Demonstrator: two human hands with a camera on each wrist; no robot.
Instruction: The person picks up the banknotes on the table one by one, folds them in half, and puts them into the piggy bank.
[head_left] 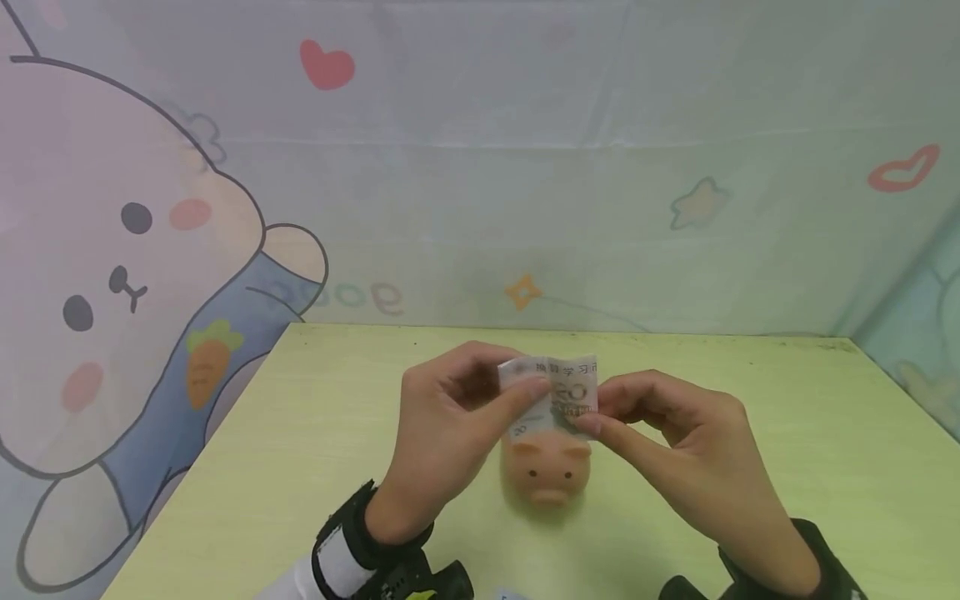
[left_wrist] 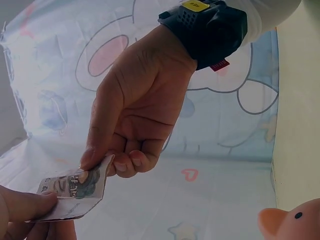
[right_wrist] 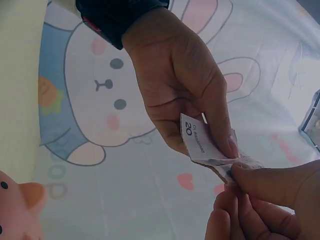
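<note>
You are working at a pale green table (head_left: pixel 787 433) before a cartoon rabbit backdrop (head_left: pixel 135 250). Your left hand (head_left: pixel 442 433) and right hand (head_left: pixel 675 450) are both pinching a folded banknote (head_left: pixel 558 396), long axis running left-right, just above the pig-shaped money box (head_left: pixel 547 475), which is facing you.

The piggy bank (head_left: pixel 547 472) stood on the table (head_left: pixel 787 433), near its front edge and about midway across. Directly above it — perhaps just touching its back — hung the folded banknote (head_left: pixel 555 393), with the left hand (head_left: pixel 442 433) on its left and the right hand (head_left: pixel 682 450) on its right. Behind the table rose the backdrop cloth (head_left: pixel 480 167).
</note>
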